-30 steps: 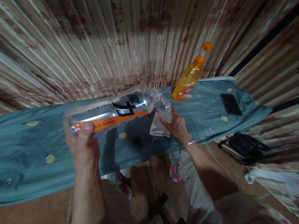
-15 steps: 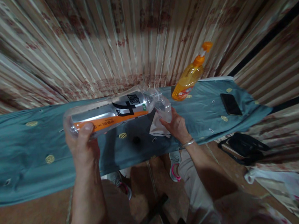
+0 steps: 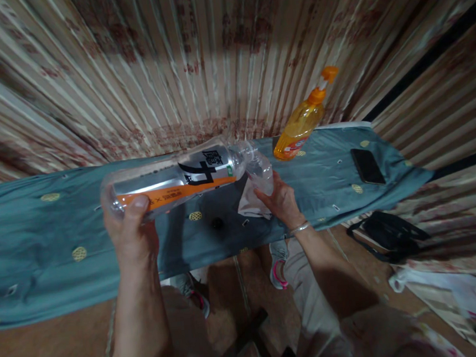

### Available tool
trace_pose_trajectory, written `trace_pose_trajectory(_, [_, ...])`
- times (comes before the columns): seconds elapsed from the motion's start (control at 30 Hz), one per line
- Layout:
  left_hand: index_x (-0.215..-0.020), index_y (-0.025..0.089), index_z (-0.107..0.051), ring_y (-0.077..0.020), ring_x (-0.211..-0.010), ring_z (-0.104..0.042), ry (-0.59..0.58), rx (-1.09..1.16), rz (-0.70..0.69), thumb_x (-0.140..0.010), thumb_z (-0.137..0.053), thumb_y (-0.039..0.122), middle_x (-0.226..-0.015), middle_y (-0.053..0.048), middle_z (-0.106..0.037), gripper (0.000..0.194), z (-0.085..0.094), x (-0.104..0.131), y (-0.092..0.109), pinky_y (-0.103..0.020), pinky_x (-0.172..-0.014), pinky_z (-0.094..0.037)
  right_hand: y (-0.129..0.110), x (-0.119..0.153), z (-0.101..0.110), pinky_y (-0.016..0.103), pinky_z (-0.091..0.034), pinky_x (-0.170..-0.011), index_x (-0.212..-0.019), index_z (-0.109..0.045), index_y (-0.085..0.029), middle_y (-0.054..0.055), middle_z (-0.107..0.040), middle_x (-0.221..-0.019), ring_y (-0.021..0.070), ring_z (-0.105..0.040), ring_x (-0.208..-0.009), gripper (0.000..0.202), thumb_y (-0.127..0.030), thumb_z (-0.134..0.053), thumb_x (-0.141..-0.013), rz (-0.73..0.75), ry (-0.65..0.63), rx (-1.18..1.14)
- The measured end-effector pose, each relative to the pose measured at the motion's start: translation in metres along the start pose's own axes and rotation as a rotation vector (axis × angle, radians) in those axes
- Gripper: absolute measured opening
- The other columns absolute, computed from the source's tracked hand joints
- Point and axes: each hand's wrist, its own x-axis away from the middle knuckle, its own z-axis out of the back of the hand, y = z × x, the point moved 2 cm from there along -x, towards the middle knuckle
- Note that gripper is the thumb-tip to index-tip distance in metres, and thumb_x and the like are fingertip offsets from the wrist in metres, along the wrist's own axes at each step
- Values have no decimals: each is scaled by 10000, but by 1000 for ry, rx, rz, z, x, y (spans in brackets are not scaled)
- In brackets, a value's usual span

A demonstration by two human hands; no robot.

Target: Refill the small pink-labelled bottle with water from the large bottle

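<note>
My left hand (image 3: 132, 229) is wrapped round the base end of a large clear plastic bottle (image 3: 175, 178) with a silver and orange label. The bottle is tipped nearly level, its neck pointing right. At the neck, my right hand (image 3: 280, 200) grips a small clear plastic cup (image 3: 262, 177), its opening against the bottle's mouth. Whether liquid is passing between them I cannot tell. Below the cup lies a folded pale cloth (image 3: 252, 202). A small black cap (image 3: 217, 223) rests on the table beneath the bottle.
A teal patterned cloth covers the narrow table (image 3: 74, 215). An orange pump bottle (image 3: 300, 126) stands behind my right hand, and a black phone (image 3: 367, 166) lies at the right. Pleated curtains (image 3: 195, 65) hang behind. A black bag (image 3: 386, 232) is at the lower right.
</note>
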Motion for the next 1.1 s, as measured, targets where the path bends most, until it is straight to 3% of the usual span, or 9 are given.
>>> trace_pose_trajectory(0.5, [-975, 252, -728, -170, -719, -627, -9, 12, 6, -498, -947, 418, -892, 6, -662, 551, 2, -2, -1, -425, -672, -670, 1, 0, 0, 459, -623, -863, -1544, -507, -130, 210, -814, -1112, 344, -786, -999, 724, -409, -745, -920, -2, 33, -51])
trace_pose_trajectory(0.77, [-989, 261, -734, -153, -689, -609, 37, 3, 24, -477, -941, 414, -888, 1, -651, 574, -3, 1, 2, -318, -560, -622, -1, 0, 2, 501, -628, -877, -1526, -517, -102, 226, -804, -1135, 362, -778, -1014, 715, -426, -731, -926, 6, 14, -60])
trace_pose_trajectory(0.93, [-964, 259, -726, -164, -705, -574, 27, -13, 17, -478, -928, 424, -890, -6, -645, 551, -4, 1, 3, -396, -621, -641, -2, 0, 3, 487, -628, -873, -1537, -514, -133, 218, -808, -1123, 361, -785, -1025, 716, -401, -751, -916, 0, 24, -64])
trace_pose_trajectory(1.1, [-974, 256, -713, -180, -757, -605, 13, -16, 25, -472, -942, 414, -930, -11, -645, 574, 0, 0, 2, -441, -711, -653, -2, 0, 3, 472, -617, -910, -1489, -546, -85, 248, -798, -1182, 358, -776, -1054, 696, -421, -744, -913, -23, 1, -51])
